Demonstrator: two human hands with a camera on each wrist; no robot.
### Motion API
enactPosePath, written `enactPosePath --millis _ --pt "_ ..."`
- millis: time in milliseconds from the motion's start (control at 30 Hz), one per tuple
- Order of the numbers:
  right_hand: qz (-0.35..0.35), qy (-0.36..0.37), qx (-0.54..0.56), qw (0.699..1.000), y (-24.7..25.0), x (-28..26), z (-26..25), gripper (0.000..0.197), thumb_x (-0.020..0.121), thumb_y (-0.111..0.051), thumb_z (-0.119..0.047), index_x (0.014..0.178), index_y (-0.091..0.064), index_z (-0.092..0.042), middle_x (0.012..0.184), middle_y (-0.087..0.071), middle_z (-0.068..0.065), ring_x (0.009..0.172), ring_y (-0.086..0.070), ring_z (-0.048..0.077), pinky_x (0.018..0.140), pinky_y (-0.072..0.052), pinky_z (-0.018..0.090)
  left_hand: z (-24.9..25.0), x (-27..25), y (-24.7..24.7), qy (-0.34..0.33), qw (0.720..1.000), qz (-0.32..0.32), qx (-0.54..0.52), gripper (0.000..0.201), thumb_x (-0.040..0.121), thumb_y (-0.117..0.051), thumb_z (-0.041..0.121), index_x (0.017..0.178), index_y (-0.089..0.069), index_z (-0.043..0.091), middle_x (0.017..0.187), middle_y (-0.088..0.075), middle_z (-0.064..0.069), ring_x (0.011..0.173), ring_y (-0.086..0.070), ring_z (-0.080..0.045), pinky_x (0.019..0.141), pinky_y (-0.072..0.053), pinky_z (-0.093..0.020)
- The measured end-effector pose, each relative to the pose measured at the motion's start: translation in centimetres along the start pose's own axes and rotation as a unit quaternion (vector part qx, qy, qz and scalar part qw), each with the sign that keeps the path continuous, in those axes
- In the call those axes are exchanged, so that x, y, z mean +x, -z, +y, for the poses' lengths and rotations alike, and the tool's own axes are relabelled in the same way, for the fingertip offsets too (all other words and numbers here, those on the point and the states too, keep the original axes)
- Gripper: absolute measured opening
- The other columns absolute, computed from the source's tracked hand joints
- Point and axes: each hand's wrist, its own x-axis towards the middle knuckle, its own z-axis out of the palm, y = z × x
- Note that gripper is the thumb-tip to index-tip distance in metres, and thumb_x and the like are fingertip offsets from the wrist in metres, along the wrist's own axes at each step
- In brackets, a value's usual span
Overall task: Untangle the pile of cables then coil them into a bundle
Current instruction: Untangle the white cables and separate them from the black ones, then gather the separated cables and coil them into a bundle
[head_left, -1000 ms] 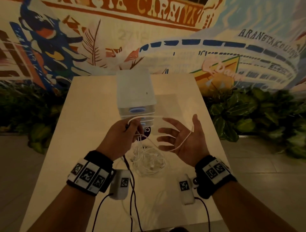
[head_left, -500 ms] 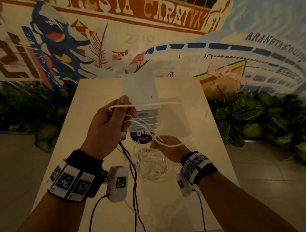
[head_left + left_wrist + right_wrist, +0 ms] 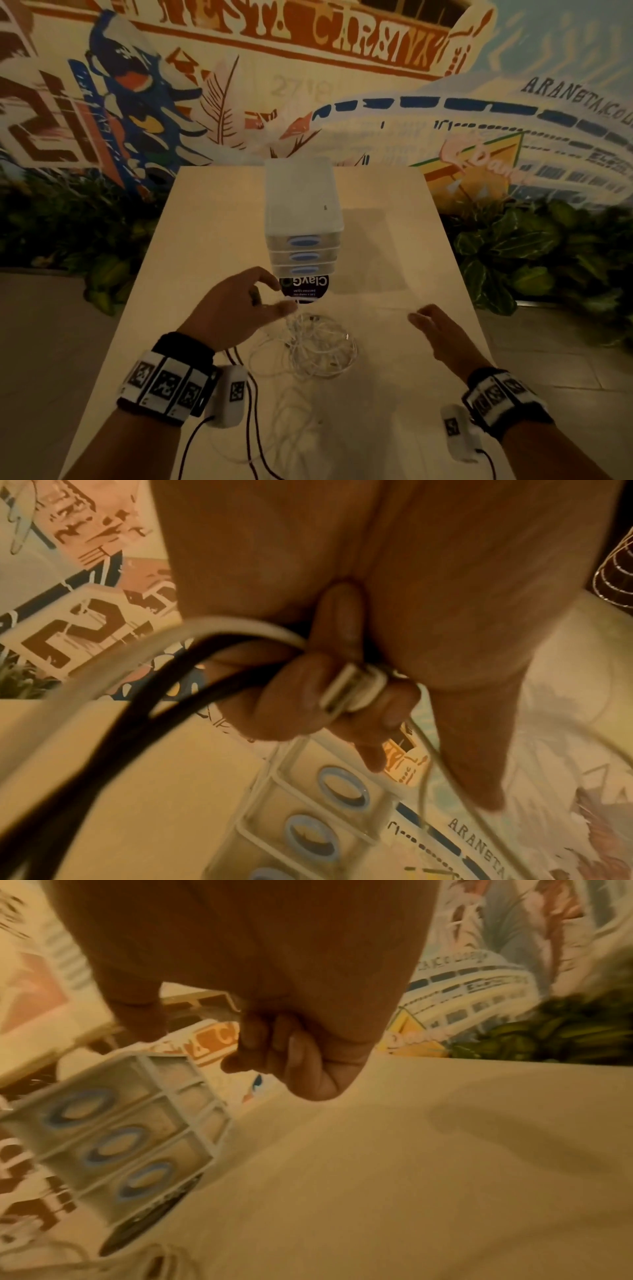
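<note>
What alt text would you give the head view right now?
The left hand pinches white cable strands above a tangled cable pile on a pale table; the right hand reaches out to the right. A small drawer unit stands behind.

**Three views over one table**

The head view looks forward and down from above the table (image 3: 212, 219), taking in both hands, the drawer box (image 3: 303, 219) at mid-distance and the mural (image 3: 376, 113) behind. The left wrist view sits close under the palm, facing along the fingers toward the drawer box (image 3: 308, 818). The right wrist view does likewise, tilted and blurred. All three share the drawer box (image 3: 113, 1139), table and mural.
</note>
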Motion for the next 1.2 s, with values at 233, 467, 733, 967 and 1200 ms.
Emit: enactPosePath --millis 233,467,733,967,1200 --pt "-0.046 -0.143 -0.099 0.984 0.5 -2.5 5.1 0.022 0.099 -0.059 -0.039 0.101 -0.065 -0.017 0.095 -0.066 0.004 0.076 -0.059 0.017 0.075 -0.049 0.036 3.0 -1.8 1.3 -0.115 0.990 -0.026 -0.081 0.023 0.094 -0.065 0.022 0.110 -0.059 0.037 0.072 -0.048 -0.001 0.057 -0.040 -0.009 0.059 -0.036 -0.021" --pt "0.089 0.086 -0.225 0.967 1.7 -5.5 -3.9 0.064 0.087 -0.070 -0.052 0.144 -0.047 -0.035 0.143 -0.049 -0.008 0.126 -0.051 0.011 0.099 -0.040 0.024 6.0 -4.0 2.4 -0.198 0.972 -0.054 -0.118 0.014 0.101 -0.058 0.016 0.106 -0.068 0.024 0.080 -0.056 0.010 0.057 -0.050 -0.003 0.061 -0.037 -0.012" --pt "-0.114 0.270 0.094 0.951 -4.7 -9.8 -20.1 0.022 0.104 -0.050 -0.038 0.111 -0.062 -0.022 0.088 -0.071 -0.008 0.085 -0.067 0.004 0.079 -0.054 0.026 7.2 -4.3 1.3 -0.235 0.942 -0.080 -0.225 0.017 0.101 -0.054 0.016 0.113 -0.065 0.008 0.086 -0.064 0.004 0.070 -0.059 -0.008 0.069 -0.048 -0.025" --pt "-0.181 0.224 0.056 0.956 -4.4 -9.9 -18.4 0.034 0.104 -0.045 -0.051 0.097 -0.072 -0.032 0.076 -0.057 0.020 0.058 -0.046 0.028 0.061 -0.042 0.039 6.1 -4.8 0.8 -0.190 0.959 0.004 -0.208 0.026 0.096 -0.060 0.029 0.121 -0.061 0.024 0.082 -0.063 0.007 0.056 -0.054 0.004 0.061 -0.040 -0.011" --pt "-0.109 0.234 0.159 0.953 -4.2 -11.4 -18.1 0.029 0.104 -0.044 -0.037 0.113 -0.071 -0.034 0.056 -0.058 0.006 0.048 -0.048 0.019 0.052 -0.043 0.032 6.4 -4.9 0.4 -0.161 0.941 0.013 -0.298 0.025 0.094 -0.061 0.024 0.115 -0.068 0.011 0.101 -0.072 -0.007 0.048 -0.050 0.007 0.053 -0.040 -0.008"
